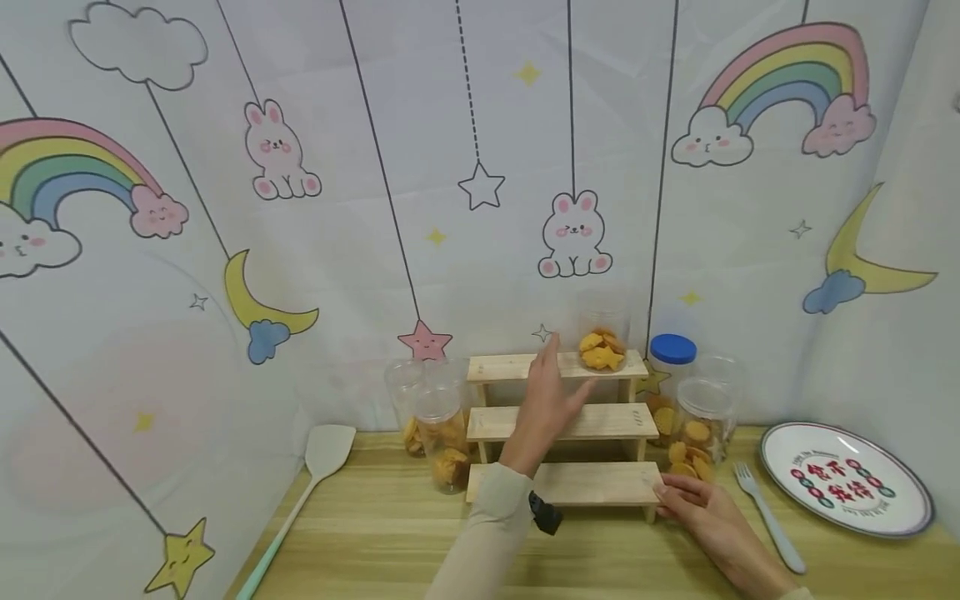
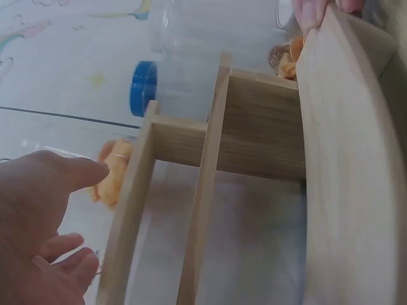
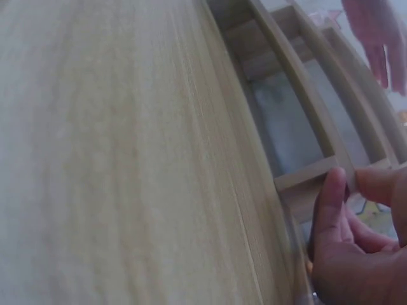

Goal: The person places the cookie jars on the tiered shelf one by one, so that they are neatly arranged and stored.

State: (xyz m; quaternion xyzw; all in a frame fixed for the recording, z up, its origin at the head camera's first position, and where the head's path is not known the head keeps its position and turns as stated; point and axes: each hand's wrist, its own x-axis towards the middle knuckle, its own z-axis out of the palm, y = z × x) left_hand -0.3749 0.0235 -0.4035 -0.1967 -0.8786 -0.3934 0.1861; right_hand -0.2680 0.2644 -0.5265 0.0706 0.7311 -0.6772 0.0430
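A three-tier wooden stand (image 1: 562, 483) stands on the table against the backdrop. On its top tier, toward the right, is a clear jar (image 1: 602, 342) of orange star-shaped and round biscuits. My left hand (image 1: 546, 408) reaches over the tiers with its fingers apart, just left of that jar and holding nothing. In the left wrist view the thumb points toward the biscuits (image 2: 113, 173). My right hand (image 1: 708, 521) pinches the right end of the lowest tier between thumb and fingers, as the right wrist view shows around the board's corner (image 3: 340, 162).
Left of the stand are two clear biscuit jars (image 1: 442, 442). At its right stand a blue-lidded jar (image 1: 672, 350) and clear jars (image 1: 701, 425) of biscuits. A fork (image 1: 772, 521) and printed plate (image 1: 847, 429) lie farther right. A spatula (image 1: 330, 450) lies at left.
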